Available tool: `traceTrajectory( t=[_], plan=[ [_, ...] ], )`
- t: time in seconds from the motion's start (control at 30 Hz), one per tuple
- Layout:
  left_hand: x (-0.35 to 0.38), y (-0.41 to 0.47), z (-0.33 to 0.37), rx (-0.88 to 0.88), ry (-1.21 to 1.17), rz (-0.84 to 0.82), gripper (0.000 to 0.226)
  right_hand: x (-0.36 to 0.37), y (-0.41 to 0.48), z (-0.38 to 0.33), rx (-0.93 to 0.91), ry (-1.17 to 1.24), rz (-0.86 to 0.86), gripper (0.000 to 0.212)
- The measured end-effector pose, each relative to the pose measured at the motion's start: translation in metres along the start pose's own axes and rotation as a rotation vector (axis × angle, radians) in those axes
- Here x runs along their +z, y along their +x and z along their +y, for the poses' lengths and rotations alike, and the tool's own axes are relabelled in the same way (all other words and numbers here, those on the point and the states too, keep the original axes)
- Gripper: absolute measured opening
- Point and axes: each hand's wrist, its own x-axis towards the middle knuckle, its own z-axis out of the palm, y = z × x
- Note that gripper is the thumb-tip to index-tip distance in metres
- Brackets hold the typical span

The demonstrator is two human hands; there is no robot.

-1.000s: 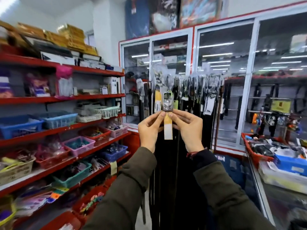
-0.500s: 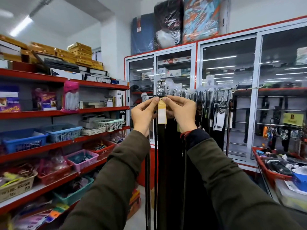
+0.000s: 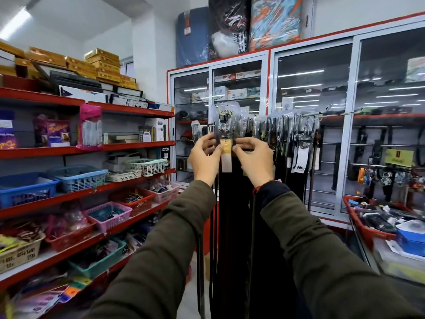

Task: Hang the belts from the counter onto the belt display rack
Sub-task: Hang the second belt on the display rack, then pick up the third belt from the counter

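Head view. Both arms, in dark olive sleeves, reach forward and up to a belt display rack [image 3: 326, 113], a thin horizontal rod in front of a glass-door cabinet [image 3: 312, 125] framed in red. Packaged belts [image 3: 285, 139] already crowd the rod, their buckles in clear wrap at the top and their dark straps hanging straight down, so the rod's left part is closely packed. The left hand [image 3: 203, 157] and the right hand [image 3: 254, 158] each pinch, with thumb and fingertips, the upper end of one belt [image 3: 226, 139] at the rack's left end; the hands sit side by side with the belt's yellow-and-white tag [image 3: 226, 155] between them. The belt's long axis is vertical: wrapped buckle uppermost, level with the rod, black strap falling between the forearms and out of the lower edge of view. Whether its hook is already over the rod cannot be told. To the left, red shelves [image 3: 128, 148] carry plastic baskets [image 3: 80, 179] and boxed goods. To the right, a glass-topped surface [image 3: 368, 256] holds a red tray [image 3: 370, 231] of small packaged items, well apart from the hands.
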Motion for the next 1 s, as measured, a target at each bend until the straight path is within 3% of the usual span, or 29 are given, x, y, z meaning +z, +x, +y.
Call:
traceTrajectory(
  t=[0.13,0.27,0.43,0.6,1.0],
  plan=[
    [0.008,-0.03,-0.022,0.377,0.381,0.073,0.045,-0.014,-0.025,0.029,-0.156,-0.265,0.1,0.022],
    [0.023,-0.07,-0.046,0.517,0.811,0.09,0.05,-0.035,-0.057,0.065,-0.226,-0.442,0.191,0.039],
    [0.044,-0.121,-0.075,0.572,0.885,-0.103,0.053,-0.067,-0.098,0.111,-0.189,-0.69,0.163,0.052],
    [0.071,-0.181,-0.11,0.506,0.859,-0.298,0.056,-0.113,-0.142,0.153,-0.103,-0.844,0.086,0.053],
    [0.142,-0.319,-0.168,0.378,0.776,-0.731,0.055,-0.253,-0.261,0.234,0.312,-1.128,0.012,0.054]
  ],
)
